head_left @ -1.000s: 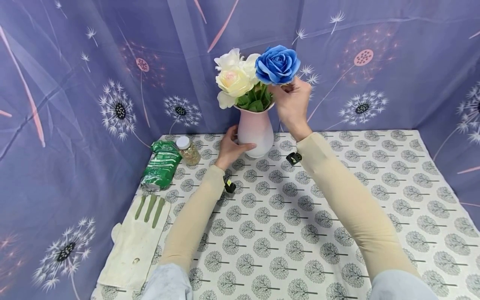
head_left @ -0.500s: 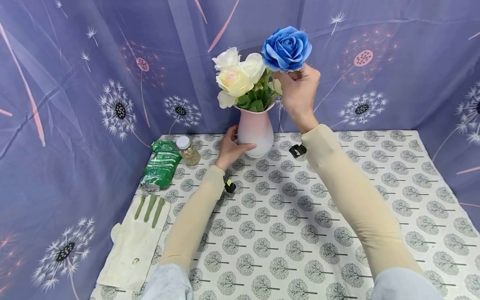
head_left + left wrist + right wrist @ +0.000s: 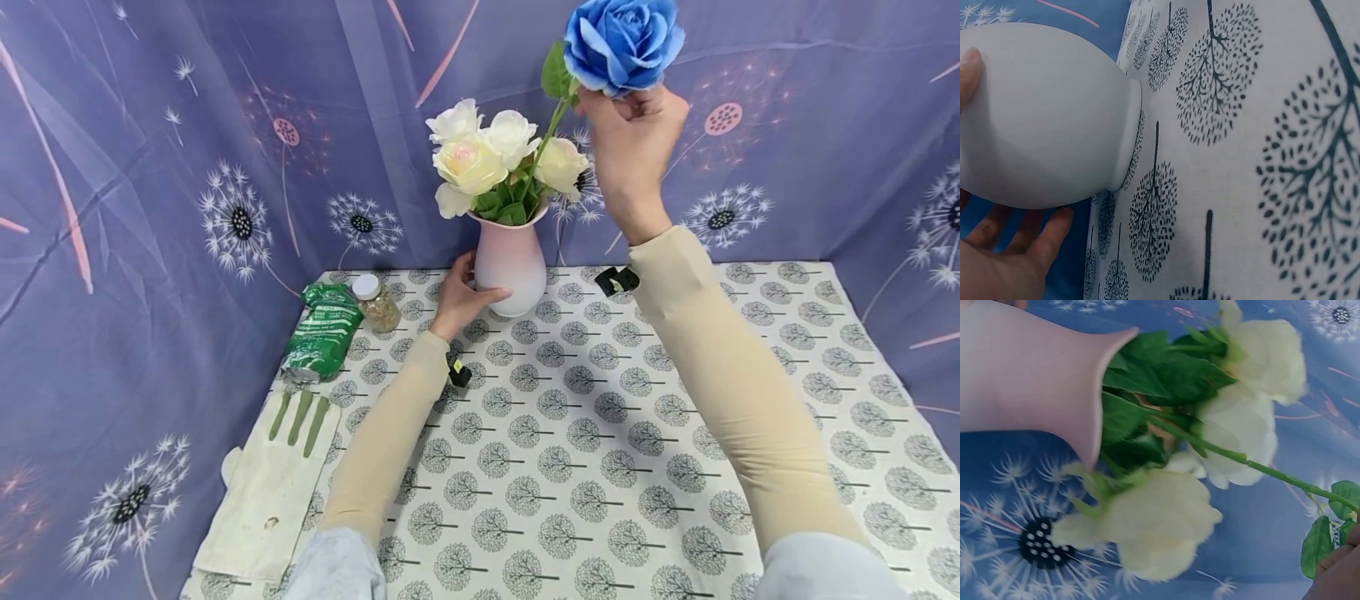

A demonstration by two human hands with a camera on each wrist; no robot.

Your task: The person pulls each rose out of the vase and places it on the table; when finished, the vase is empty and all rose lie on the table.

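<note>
Purple dandelion-print curtains (image 3: 262, 67) are hung behind a tree-patterned cloth (image 3: 570, 517). One blue rose (image 3: 624, 46) is pinched just beneath its bloom by the right hand (image 3: 637, 146); one vase (image 3: 513, 271) is gripped low by the left hand (image 3: 457, 296). At least four pale roses (image 3: 470, 164) are held in it. Since the earlier frames, the blue rose has been lifted higher, its bloom above the right hand, its stem (image 3: 551, 129) still led into the vase. Farther left, one jar (image 3: 380, 308) and one green packet (image 3: 324, 333) are seen.
</note>
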